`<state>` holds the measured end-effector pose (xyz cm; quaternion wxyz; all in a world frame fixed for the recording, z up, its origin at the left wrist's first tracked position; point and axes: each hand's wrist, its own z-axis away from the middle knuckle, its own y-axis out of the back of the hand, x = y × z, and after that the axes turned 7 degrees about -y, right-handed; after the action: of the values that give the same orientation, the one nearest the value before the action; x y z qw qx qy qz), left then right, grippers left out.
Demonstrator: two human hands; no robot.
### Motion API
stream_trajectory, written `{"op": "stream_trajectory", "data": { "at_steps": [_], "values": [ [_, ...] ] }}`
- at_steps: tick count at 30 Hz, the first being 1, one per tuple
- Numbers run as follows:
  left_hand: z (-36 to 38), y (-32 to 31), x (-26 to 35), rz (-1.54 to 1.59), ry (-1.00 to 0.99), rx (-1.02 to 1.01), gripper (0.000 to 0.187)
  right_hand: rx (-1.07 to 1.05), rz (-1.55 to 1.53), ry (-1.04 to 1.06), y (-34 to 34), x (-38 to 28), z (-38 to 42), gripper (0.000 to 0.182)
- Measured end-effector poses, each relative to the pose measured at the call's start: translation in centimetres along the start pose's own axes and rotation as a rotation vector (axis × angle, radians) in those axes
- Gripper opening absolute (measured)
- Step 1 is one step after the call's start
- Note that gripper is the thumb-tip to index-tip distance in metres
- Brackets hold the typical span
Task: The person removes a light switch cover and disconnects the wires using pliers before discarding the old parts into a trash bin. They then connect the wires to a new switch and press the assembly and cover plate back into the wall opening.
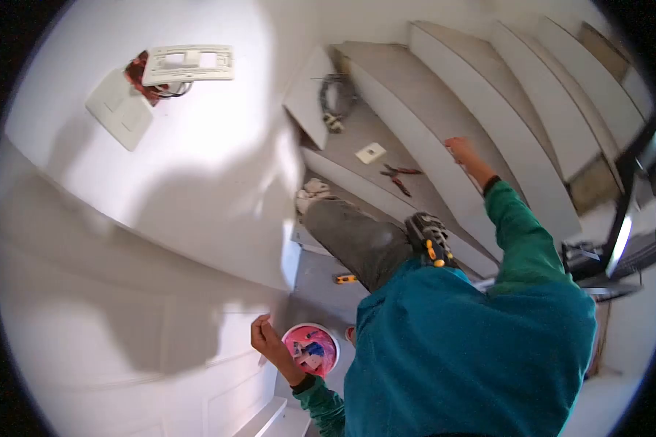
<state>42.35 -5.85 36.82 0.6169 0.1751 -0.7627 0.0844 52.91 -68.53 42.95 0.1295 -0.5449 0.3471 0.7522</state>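
My left hand (270, 344) hangs at the lower left with its fingers curled in, beside and above a bucket (287, 331) of mixed small items. Nothing shows in it. My right hand (461, 150) reaches over the stairs, fingers bent into a loose fist near a tread edge; no object is visible there. On the step to its left lie red-handled pliers (401, 179) and a small cream wall plate (370, 153). Higher on the wall, a switch frame (188, 63) hangs from wires beside a two-button switch plate (120, 109).
Winding stairs (444, 95) climb to the upper right. A coil of grey cable (337, 95) rests on a step. A tool pouch (428, 237) with a yellow-and-black handle sits at my hip. On the floor lies a yellow tool (346, 279). A white panelled door (146, 320) stands left.
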Motion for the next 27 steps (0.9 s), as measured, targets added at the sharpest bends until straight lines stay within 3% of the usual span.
{"op": "stream_trajectory", "data": {
  "at_steps": [1, 4, 5, 6, 7, 8, 9, 11, 13, 15, 16, 20, 22, 25, 26, 27],
  "values": [
    [-1.9, -1.0, 2.4, -0.109, -0.182, 0.036, 0.017, 0.082, 0.137, 0.283, -1.5, -2.9, 0.4, 0.026],
    [-7.3, -4.8, 12.7, -0.304, -0.286, -0.017, 0.012, -0.006, 0.225, 0.557, -6.9, -15.2, 0.7, 0.034],
    [-9.7, -6.3, 15.2, -0.548, -0.671, 0.039, 0.012, -0.087, 0.196, 0.646, -8.5, -20.0, 2.6, 0.036],
    [-11.9, -7.9, 17.1, -0.575, -0.802, 0.078, 0.015, -0.187, 0.135, 0.792, -10.1, -24.3, 5.1, 0.036],
    [-14.0, -9.5, 19.0, -0.623, -0.873, 0.099, 0.017, -0.282, 0.075, 0.932, -11.6, -28.2, 7.5, 0.038],
    [-15.9, -11.0, 20.8, -0.670, -0.939, 0.117, 0.019, -0.232, 0.141, 1.156, -12.9, -31.4, 8.6, 0.045],
    [-17.7, -12.5, 22.2, -0.717, -0.971, 0.189, 0.021, -0.232, 0.064, 1.347, -14.9, -33.9, 9.9, 0.062],
    [-21.0, -14.6, 24.6, -0.822, -0.986, 0.335, 0.029, -0.139, -0.047, 1.764, -18.7, -38.5, 12.2, 0.074],
    [-24.5, -15.8, 25.1, -0.880, -1.051, 0.436, 0.026, 0.020, -0.115, 1.903, -21.9, -41.3, 14.7, 0.085],
    [-27.0, -16.3, 24.4, -1.022, -1.002, 0.484, 0.019, -0.262, 0.110, 1.790, -24.6, -43.5, 14.5, 0.089],
    [-27.5, -16.9, 24.7, -0.917, -0.974, 0.507, 0.012, -0.399, 0.232, 1.773, -25.1, -44.6, 14.4, 0.088],
    [-28.2, -17.8, 27.0, -0.996, -1.045, 0.454, 0.011, -0.627, 0.025, 1.892, -28.7, -47.4, 11.1, 0.079],
    [-28.6, -17.6, 27.7, -1.048, -1.051, 0.470, 0.012, -1.204, -0.052, 1.441, -29.1, -48.7, 9.8, 0.071],
    [-28.7, -17.5, 28.7, -1.076, -1.108, 0.450, 0.015, -1.218, -0.261, 1.338, -31.2, -49.2, 9.1, 0.068],
    [-28.6, -17.4, 28.9, -1.094, -1.096, 0.445, 0.015, -1.182, -0.293, 1.367, -31.2, -48.9, 9.3, 0.048],
    [-28.5, -17.3, 29.1, -1.106, -1.087, 0.440, 0.015, -1.189, -0.310, 1.353, -30.7, -49.0, 9.1, 0.048]
  ]
}}
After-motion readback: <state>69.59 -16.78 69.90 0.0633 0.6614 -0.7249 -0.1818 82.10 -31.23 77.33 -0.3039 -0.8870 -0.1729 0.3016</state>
